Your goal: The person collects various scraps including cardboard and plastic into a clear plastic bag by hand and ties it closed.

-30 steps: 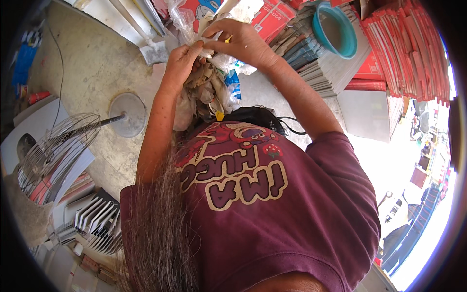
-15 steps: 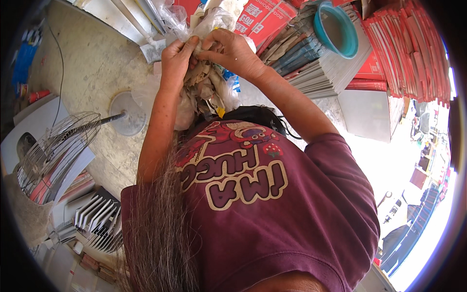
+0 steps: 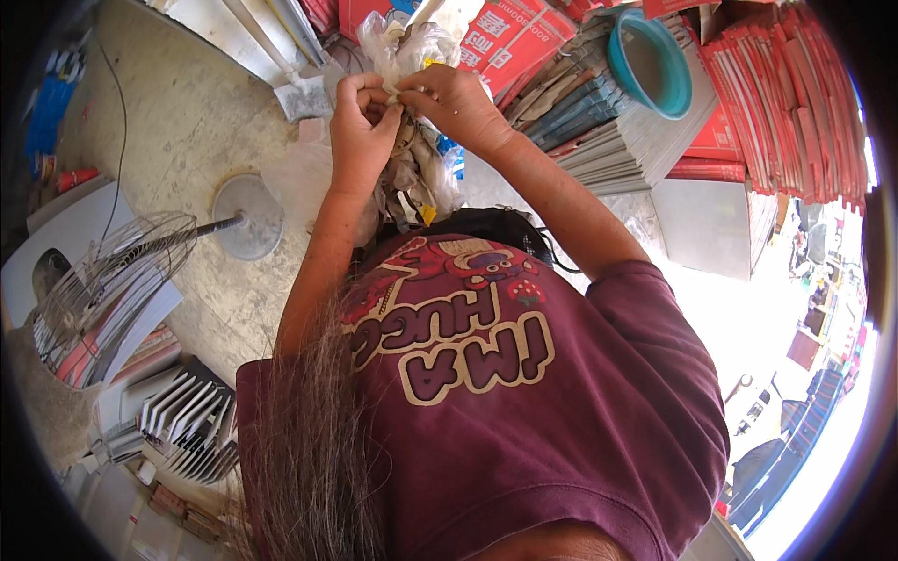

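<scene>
A bulging, crumpled translucent plastic bag is gathered in front of my chest. Below my hands its body shows brown and pale scraps, with small blue and yellow pieces. My left hand pinches the twisted neck of the bag from the left, fingers curled and thumb pressed in. From the right, my right hand pinches the same neck between thumb and fingertips. The fingertips of both hands almost meet there. Loose plastic sticks up beyond them.
Red cartons lie beyond the bag. A teal basin rests on stacked flat boards to the right, near piled red cardboard. At left stand a wire-caged fan with its round base and a dustpan.
My left hand has shifted right and its fingers have curled in at the bag's neck. My right hand has moved slightly down and right, and the plastic between them is drawn tighter.
</scene>
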The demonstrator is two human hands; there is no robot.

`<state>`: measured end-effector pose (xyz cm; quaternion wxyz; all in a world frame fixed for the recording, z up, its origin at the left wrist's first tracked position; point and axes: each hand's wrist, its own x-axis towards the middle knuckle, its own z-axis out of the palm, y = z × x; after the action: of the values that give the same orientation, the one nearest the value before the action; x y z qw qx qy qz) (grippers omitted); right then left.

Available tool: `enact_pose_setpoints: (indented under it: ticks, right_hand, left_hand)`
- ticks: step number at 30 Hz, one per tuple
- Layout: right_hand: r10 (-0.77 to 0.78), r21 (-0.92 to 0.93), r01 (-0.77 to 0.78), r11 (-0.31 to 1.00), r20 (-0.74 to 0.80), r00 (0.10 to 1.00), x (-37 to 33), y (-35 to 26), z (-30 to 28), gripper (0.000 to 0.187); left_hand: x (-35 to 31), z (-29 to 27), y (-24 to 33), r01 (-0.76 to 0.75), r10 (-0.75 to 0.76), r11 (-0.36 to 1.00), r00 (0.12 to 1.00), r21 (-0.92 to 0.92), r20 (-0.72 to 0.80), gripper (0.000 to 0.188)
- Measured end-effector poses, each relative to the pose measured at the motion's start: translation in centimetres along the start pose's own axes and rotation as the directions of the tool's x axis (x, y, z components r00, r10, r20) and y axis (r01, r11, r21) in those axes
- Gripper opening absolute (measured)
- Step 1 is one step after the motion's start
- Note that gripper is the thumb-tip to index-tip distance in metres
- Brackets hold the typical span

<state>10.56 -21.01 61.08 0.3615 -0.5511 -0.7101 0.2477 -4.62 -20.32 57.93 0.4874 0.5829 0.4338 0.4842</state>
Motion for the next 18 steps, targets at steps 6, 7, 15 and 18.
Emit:
enact_pose_setpoints:
  ticks: [6,7,15,18]
  right_hand:
    - [0.029,-0.067,-0.023,0.997,0.088,0.996,-0.2,0.2,-0.3,0.019]
    - [0.047,-0.084,-0.039,0.996,0.097,0.994,-0.2,0.2,-0.3,0.020]
    - [0.201,-0.054,-0.194,0.979,0.176,0.964,-0.5,1.3,-0.5,0.023]
    - [0.197,0.035,-0.207,0.978,0.182,0.963,-0.7,1.9,-0.4,0.022]
  left_hand:
    - [-0.1,0.2,0.7,-0.122,0.133,0.966,0.991,0.230,-0.031,0.023]
    - [-0.1,0.2,0.4,-0.166,0.177,0.945,0.984,0.283,-0.014,0.021]
    - [-0.2,0.1,-0.4,-0.348,0.353,0.804,0.932,0.482,0.085,0.010]
    - [-0.3,0.3,-0.8,-0.246,0.237,0.867,0.969,0.433,0.077,0.012]
